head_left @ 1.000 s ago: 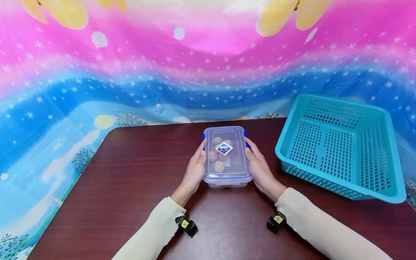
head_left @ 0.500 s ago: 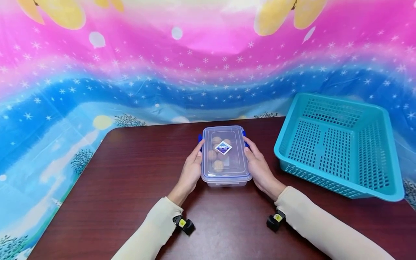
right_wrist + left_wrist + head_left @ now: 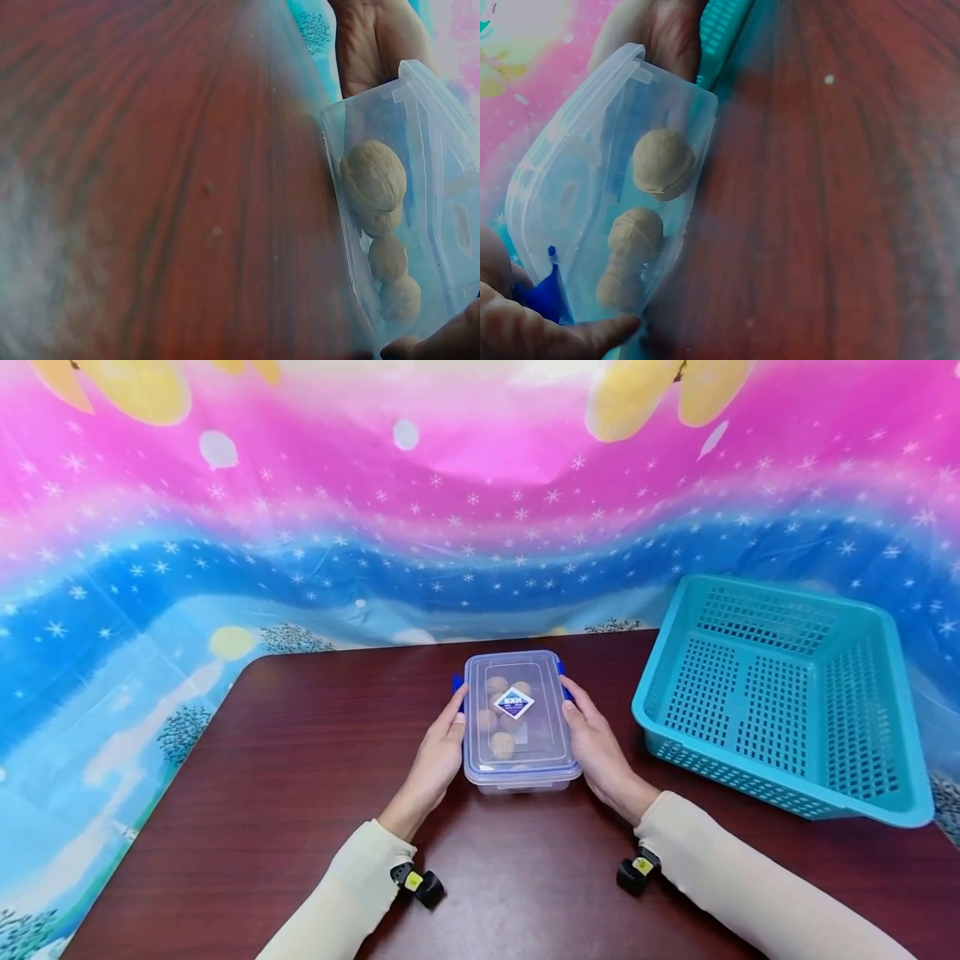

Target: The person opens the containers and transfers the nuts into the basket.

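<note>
A clear plastic food container (image 3: 525, 787) sits on the table in front of me, with its lid (image 3: 551, 747) resting on top. Several walnuts (image 3: 375, 174) show through its walls. On its left side a blue clip (image 3: 546, 296) sticks outward, between the thumb and a finger of my left hand (image 3: 433, 756). That hand holds the container's left side. Against the opposite side, my right hand (image 3: 600, 756) grips it with the thumb near the lid's edge, partly covering the other blue clip (image 3: 564, 681). A white and blue diamond label (image 3: 513, 702) marks the lid.
A turquoise perforated basket (image 3: 641, 710) stands at the right, close to my right hand. The dark red wooden table (image 3: 322, 760) stretches left and forward. Behind it hangs a pink and blue patterned cloth (image 3: 450, 560).
The left blue clip has swung outward from the container's side. My left hand has shifted slightly left with it, while the right hand stays nearly in place.
</note>
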